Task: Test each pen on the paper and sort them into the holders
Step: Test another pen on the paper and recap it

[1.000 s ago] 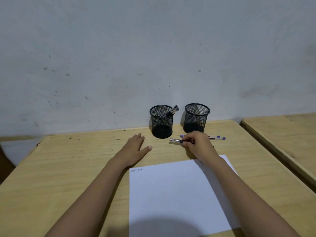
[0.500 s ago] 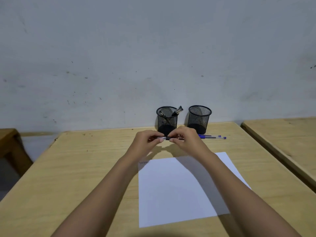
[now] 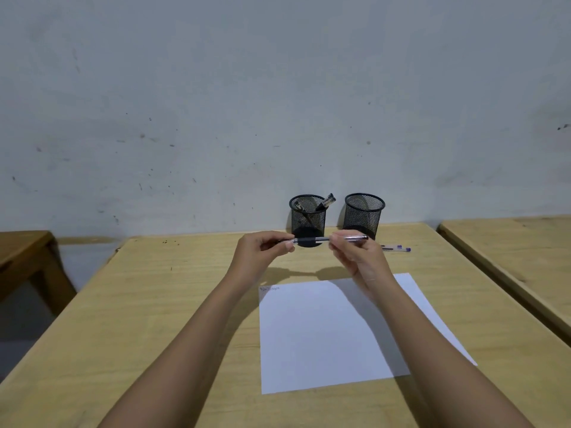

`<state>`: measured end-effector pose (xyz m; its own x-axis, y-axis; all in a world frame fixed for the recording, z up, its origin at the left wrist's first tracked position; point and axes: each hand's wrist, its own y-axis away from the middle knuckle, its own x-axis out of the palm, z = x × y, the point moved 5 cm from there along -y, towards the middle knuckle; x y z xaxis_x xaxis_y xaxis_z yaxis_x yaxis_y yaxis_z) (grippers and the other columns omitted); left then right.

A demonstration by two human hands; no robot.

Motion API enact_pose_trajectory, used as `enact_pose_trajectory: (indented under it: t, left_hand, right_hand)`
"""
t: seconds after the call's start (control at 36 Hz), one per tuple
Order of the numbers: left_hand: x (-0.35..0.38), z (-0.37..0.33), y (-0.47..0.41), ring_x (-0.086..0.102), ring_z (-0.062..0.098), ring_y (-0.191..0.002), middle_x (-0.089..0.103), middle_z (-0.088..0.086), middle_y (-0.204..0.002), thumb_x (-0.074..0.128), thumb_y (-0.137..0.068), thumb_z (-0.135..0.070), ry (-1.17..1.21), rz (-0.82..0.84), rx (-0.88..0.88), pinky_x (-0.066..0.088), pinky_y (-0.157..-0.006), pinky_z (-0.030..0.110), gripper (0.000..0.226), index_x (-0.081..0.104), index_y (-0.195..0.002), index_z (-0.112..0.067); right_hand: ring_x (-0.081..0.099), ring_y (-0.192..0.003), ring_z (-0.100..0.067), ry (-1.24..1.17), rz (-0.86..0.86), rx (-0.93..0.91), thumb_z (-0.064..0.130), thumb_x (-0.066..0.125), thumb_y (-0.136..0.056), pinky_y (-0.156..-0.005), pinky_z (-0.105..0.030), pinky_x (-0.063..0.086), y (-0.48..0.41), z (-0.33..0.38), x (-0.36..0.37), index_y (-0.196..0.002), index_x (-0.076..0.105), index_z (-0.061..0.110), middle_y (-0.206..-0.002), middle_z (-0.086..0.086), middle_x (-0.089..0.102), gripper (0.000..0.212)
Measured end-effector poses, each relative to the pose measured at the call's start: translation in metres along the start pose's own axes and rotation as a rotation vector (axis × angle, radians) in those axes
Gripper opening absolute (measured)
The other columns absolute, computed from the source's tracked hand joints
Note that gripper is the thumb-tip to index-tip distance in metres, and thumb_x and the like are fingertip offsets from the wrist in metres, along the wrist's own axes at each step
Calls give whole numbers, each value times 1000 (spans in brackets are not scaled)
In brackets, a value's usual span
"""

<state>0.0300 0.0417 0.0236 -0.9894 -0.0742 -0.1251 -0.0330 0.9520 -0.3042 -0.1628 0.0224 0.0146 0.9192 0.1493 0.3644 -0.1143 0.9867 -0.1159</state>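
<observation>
I hold a clear pen with a black grip [image 3: 321, 240] level above the desk, in front of the holders. My right hand [image 3: 355, 257] pinches its barrel. My left hand [image 3: 262, 253] grips the dark cap at its left end; cap and barrel look slightly apart. A white paper [image 3: 324, 335] lies on the desk below, with small scribbles at its top left corner. Two black mesh holders stand at the back: the left holder [image 3: 308, 216] has two pens in it, the right holder [image 3: 364, 213] looks empty. Two blue pens [image 3: 397, 248] lie on the desk to the right.
The wooden desk [image 3: 154, 304] backs onto a grey wall. A second desk [image 3: 509, 251] stands close on the right, and a darker wooden bench [image 3: 21, 251] is at the left.
My right hand lifted the pen off the desk. My left hand rose from the desk and took its cap end. The two hands have since drawn apart along the pen.
</observation>
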Motion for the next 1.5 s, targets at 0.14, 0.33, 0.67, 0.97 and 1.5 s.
enact_pose_trajectory:
  t: [0.14, 0.33, 0.67, 0.97, 1.5]
  left_hand:
    - [9, 0, 3, 69, 11, -74, 71, 2, -74, 65, -84, -3, -74, 38, 17, 55, -80, 21, 13, 72, -88, -13]
    - [-1, -6, 8, 67, 7, -68, 69, 6, -72, 62, -87, -5, -202, 81, 31, 54, -73, 17, 15, 71, -97, 0]
    - [-65, 40, 25, 63, -2, -67, 70, -4, -77, 67, -84, -10, -349, -100, -143, 46, -66, 13, 9, 73, -79, -16]
    - [-32, 60, 15, 60, 17, -95, 67, 5, -102, 56, -93, -13, -793, 75, 81, 46, -84, 24, 18, 67, -104, -6]
    - [-17, 47, 86, -1, 9, -146, 4, -6, -159, 27, -92, -60, -957, 351, -107, 4, -119, 34, 69, 13, -150, -25]
  right_hand:
    - [66, -62, -6, 23, 12, -2, 3, 62, -84, -61, -11, 52, 0, -11, 20, -79, 65, 4, -62, 1, 68, 6]
    - [63, -55, -9, 139, 90, -66, 1, 63, -82, -62, -14, 53, -5, -2, 30, -74, 66, 2, -57, -3, 68, 8]
    - [62, -53, -6, 95, -89, -116, -6, 61, -81, -60, -13, 52, -11, -4, -19, -70, 60, 2, -54, 2, 65, 14]
    - [60, -59, -11, 179, -99, -24, -6, 69, -75, -63, -16, 54, -6, -31, -8, -70, 57, 5, -69, -8, 58, 17]
    - [63, -62, -8, 104, 47, 34, -4, 65, -80, -62, -14, 52, 6, -55, 58, -90, 58, -2, -72, -9, 64, 12]
